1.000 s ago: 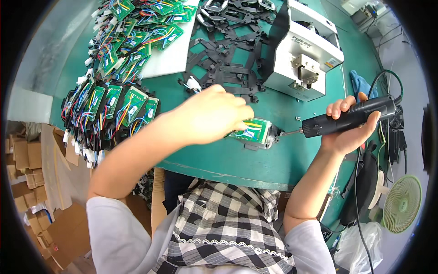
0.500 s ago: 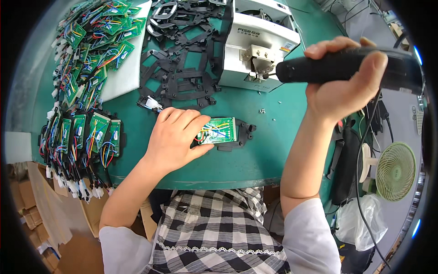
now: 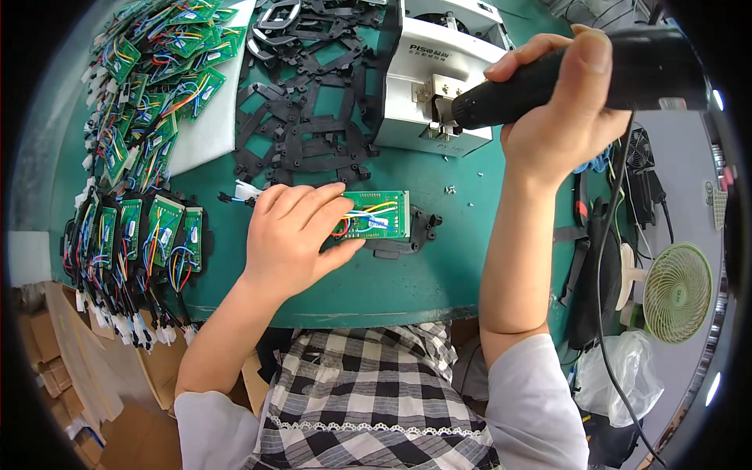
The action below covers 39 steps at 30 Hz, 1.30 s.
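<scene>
My left hand (image 3: pixel 294 239) grips the left end of a green circuit board (image 3: pixel 395 205) between fingers and thumb. Coloured wires run over the board, and its left end is hidden by the fingers. A black plastic frame (image 3: pixel 424 225) lies partly beneath it on the table. My right hand (image 3: pixel 560 117) is closed around a thick black electric screwdriver (image 3: pixel 509 98), held almost level and pointing left. Its tip end is at the metal outlet (image 3: pixel 446 94) of a white screw feeder (image 3: pixel 398 106); whether the bit touches there, I cannot tell.
Loose screws (image 3: pixel 450 189) lie on the green table (image 3: pixel 376 294) below the feeder. Black plastic frames (image 3: pixel 313 145) are heaped behind my left hand. Wired circuit boards (image 3: pixel 164 227) stand in a row at left, with more piled behind. The screwdriver's cord (image 3: pixel 601 313) hangs at right, beside a green fan (image 3: pixel 678 294).
The screwdriver has moved left and its front end now meets the feeder outlet. My left hand has shifted slightly left, and the board sits a little higher and off the frame's edge.
</scene>
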Tool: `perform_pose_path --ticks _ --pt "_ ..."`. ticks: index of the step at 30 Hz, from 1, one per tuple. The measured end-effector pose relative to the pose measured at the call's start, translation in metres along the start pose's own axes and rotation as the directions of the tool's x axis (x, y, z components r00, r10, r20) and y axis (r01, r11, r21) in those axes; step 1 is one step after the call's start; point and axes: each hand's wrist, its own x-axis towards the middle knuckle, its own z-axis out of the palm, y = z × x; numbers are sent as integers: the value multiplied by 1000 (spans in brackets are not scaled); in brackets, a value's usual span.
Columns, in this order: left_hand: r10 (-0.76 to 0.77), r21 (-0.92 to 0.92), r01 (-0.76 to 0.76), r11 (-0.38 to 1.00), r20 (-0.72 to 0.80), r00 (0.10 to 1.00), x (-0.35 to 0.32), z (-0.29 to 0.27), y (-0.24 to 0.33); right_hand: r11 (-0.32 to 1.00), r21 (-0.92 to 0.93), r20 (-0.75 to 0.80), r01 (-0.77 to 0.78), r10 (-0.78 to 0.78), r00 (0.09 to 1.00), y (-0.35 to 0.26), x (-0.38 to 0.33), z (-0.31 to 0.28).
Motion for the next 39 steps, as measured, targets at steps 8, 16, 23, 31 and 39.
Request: perform_pose_path --ticks 8,16,23,31,39 --pt "-43 -71 42 997 -21 999 2 0 -8 998 39 141 -46 40 989 -3 0 -11" --pt "-6 -107 12 994 59 998 2 5 1 900 63 93 -432 426 900 -25 -32 -31" --pt "28 -99 -15 995 125 992 6 16 3 905 164 -9 -393 400 917 -28 -50 -31" --pt "38 -115 -23 993 131 991 6 16 4 917 143 -13 -372 378 926 -29 -55 -27" --pt "11 -132 13 991 173 985 7 17 5 925 24 126 -379 373 919 -25 -60 -29"
